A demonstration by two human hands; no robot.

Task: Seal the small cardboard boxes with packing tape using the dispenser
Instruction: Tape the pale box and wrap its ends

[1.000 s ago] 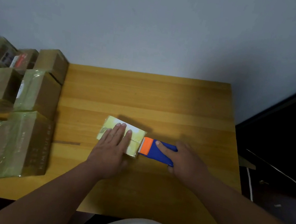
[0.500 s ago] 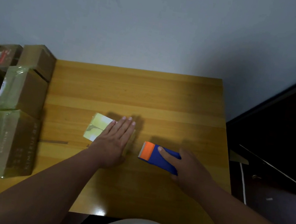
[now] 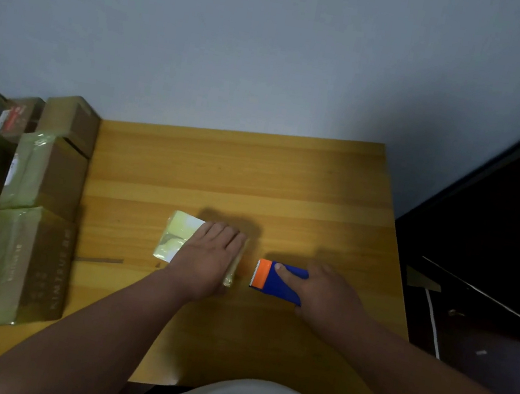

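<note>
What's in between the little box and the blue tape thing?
Nothing: in the head view only a bare strip of table separates the box from the dispenser.

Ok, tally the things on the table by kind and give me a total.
Small box under the left hand: 1
Tape dispenser in the right hand: 1
Stacked boxes at the left edge: 7 visible
Loose strip: 1
Total: 10
</note>
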